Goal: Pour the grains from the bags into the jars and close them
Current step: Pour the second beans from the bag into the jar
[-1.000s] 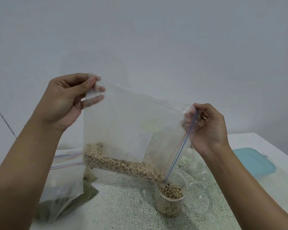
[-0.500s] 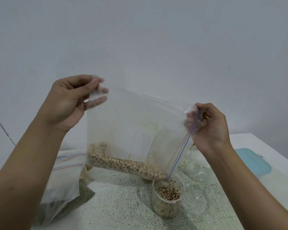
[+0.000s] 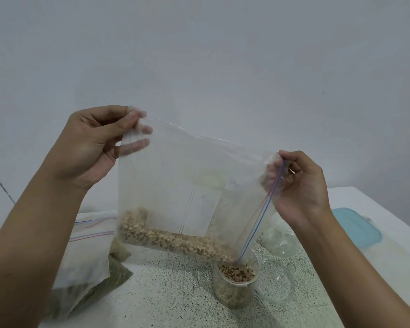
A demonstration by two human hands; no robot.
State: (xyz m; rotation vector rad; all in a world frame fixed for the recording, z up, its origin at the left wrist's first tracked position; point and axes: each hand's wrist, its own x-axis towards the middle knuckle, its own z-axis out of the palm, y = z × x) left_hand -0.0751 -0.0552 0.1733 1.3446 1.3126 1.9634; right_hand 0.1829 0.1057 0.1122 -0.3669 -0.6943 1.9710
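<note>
A clear zip-top plastic bag (image 3: 187,176) is held tilted above the speckled white bench (image 3: 166,294). Its lower right corner is dipped into the mouth of a clear round plastic jar (image 3: 232,294), which stands toward the near side of the bench, well in from the right edge. The upper left corner of the bag is pinched between thumb and fingers of the left hand (image 3: 92,147). The zip edge, marked by red and blue lines, is gripped in the curled fingers of the right hand (image 3: 301,185). A band of beige grains (image 3: 175,242) is spread along the lowest fold, sloping toward the jar, which looks nearly full — grains lie close under its rim.

Overflow is judged the main risk: if the remainder is let down at once, the jar may be overtopped and grains scattered across the bench. The film is limp and the opening narrow, so a slipped corner could be carried outside the rim. The jar is steadied by nothing — a tug from the bag could tip it. An empty clear jar (image 3: 279,242) stands just behind, toward the right edge, near a teal plastic lid (image 3: 357,229); further bags (image 3: 85,261) lie at the left edge.
</note>
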